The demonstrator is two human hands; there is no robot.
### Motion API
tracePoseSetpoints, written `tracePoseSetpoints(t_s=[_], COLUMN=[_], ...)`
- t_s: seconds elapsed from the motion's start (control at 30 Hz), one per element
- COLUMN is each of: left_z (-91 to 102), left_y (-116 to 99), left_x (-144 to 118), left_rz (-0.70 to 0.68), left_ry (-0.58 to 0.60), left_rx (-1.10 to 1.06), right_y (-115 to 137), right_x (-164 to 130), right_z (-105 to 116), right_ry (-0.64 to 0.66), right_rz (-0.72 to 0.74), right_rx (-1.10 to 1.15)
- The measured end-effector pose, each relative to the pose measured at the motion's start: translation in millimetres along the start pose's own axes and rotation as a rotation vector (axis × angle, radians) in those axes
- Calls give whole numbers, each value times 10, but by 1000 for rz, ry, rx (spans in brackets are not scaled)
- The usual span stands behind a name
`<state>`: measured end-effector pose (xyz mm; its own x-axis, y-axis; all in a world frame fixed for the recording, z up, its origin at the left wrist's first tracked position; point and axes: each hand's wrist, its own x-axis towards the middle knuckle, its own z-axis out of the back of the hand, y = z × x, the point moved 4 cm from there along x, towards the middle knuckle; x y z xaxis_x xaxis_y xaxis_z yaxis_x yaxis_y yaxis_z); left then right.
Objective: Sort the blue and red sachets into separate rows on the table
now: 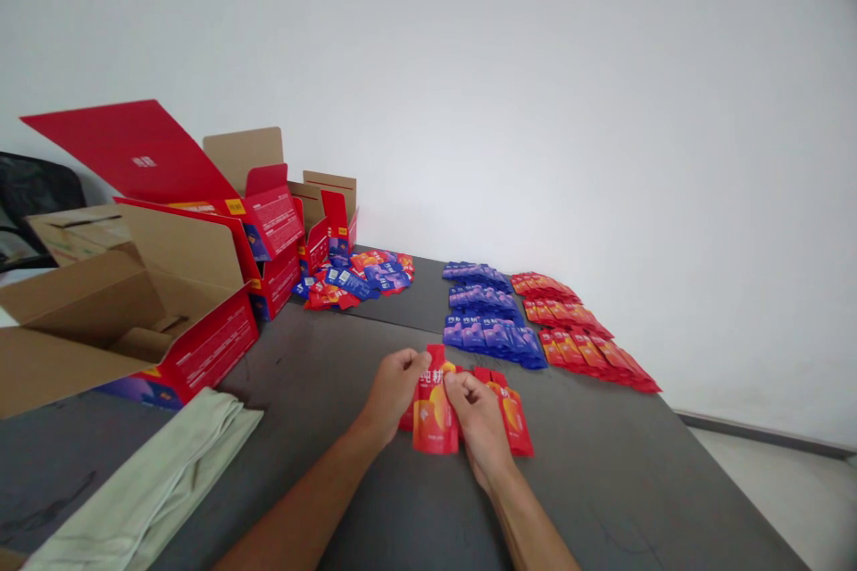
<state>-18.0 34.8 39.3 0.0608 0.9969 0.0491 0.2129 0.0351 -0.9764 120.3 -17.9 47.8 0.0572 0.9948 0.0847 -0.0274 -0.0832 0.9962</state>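
Our left hand [394, 388] and right hand [480, 415] both pinch one glossy red rectangular plastic pouch [432, 430]; at its one o'clock, glossy blue pouches [492, 336] overlap in rows.

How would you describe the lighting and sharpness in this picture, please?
Head view: soft light on the white wall, brightest centrally and dimmer toward the top-right corner; head view: large lettering on the held red pouch is legible, while fine print on the front red box is too soft to read; head view: no harsh glare on the dark tabletop.
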Motion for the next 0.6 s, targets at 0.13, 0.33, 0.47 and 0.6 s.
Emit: tracePoseSetpoints(t_s=[0.13,0.33,0.47,0.6], left_z=[161,121,86,122], left_y=[-50,-72,-79,-73], left_x=[64,52,27,39], left_rz=[-64,43,5,-66], left_ry=[-122,40,44,-33], left_rx=[-23,-107,-13,127], right_y=[17,-45,-45,-68], right_x=[-62,-30,-16,-18], right_z=[-135,-132,-106,-136], right_ry=[294,199,148,213], right_rz=[-49,-26,-32,-13], right_rx=[-70,-103,-70,-89])
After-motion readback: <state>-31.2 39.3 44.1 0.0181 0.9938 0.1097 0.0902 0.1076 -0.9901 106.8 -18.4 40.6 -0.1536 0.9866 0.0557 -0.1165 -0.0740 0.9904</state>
